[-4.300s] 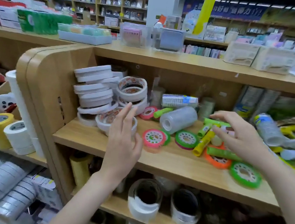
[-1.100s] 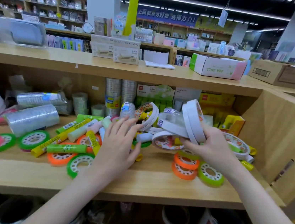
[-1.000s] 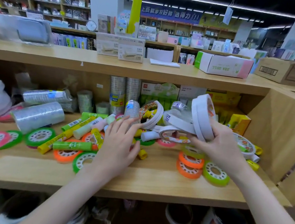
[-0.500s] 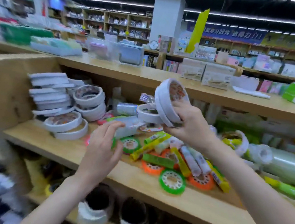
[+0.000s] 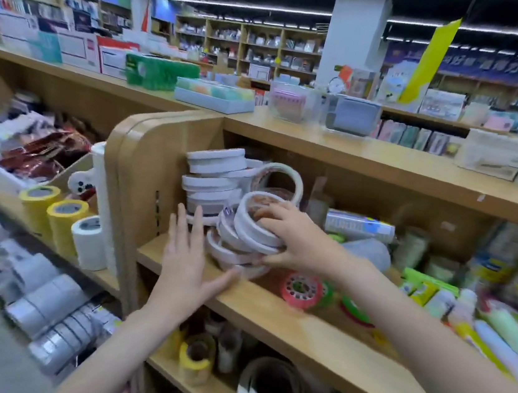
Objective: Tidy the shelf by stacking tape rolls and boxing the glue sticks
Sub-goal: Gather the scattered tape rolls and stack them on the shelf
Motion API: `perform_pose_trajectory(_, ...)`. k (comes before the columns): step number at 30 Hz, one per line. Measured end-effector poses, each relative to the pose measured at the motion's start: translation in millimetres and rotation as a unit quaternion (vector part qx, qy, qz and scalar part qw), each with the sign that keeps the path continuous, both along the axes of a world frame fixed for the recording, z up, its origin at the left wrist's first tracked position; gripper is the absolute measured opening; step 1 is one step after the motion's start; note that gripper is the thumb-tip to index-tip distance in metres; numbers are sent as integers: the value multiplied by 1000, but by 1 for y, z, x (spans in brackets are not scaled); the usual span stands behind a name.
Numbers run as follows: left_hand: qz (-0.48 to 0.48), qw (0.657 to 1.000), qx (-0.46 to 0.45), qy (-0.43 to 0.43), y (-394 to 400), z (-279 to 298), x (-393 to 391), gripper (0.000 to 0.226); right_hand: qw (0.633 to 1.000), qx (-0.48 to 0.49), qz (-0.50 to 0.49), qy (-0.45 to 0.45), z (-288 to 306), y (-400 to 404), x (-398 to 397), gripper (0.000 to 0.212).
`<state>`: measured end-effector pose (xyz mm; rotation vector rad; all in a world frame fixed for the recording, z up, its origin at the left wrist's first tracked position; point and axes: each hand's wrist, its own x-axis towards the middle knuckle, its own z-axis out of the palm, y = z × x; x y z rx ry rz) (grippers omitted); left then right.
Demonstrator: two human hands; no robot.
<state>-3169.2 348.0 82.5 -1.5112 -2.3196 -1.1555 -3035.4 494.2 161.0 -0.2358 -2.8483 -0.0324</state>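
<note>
Hands at the tape pile

The right hand [image 5: 291, 238] grips white tape rolls [image 5: 249, 227] on the shelf [image 5: 316, 330]. The left hand [image 5: 186, 262] has straight, spread fingers.

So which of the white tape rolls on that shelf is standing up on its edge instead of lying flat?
The wide white roll behind the right hand, leaning upright with its open hole facing out. The stack beside the side panel lies flat.

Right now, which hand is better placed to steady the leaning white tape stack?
Left hand: open, free, beside the leaning stack. The right hand is gripping the top rolls.
</note>
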Motion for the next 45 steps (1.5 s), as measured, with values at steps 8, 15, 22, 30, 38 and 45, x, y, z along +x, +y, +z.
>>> perform_pose_trajectory(8,-43,997,-40,-53,11,5,-15,123,995,33,-52,83,2,-10,-23,84)
perform_pose_trajectory(15,-76,995,28,-58,6,3,-14,118,994,22,-48,98,1,-8,-11,88)
perform_pose_trajectory(22,-83,988,132,9,-9,-2,-12,83,985,-11,-85,152,0,-11,32,67)
perform_pose_trajectory(30,-169,957,228,65,10,20,48,44,938,-8,-293,186,-5,-7,201,42)
perform_pose_trajectory(38,-300,931,201,65,81,27,156,43,830,77,-516,196,-3,17,344,28)
perform_pose_trajectory(45,-381,915,101,88,137,38,249,42,851,155,-501,25,-12,31,377,48)
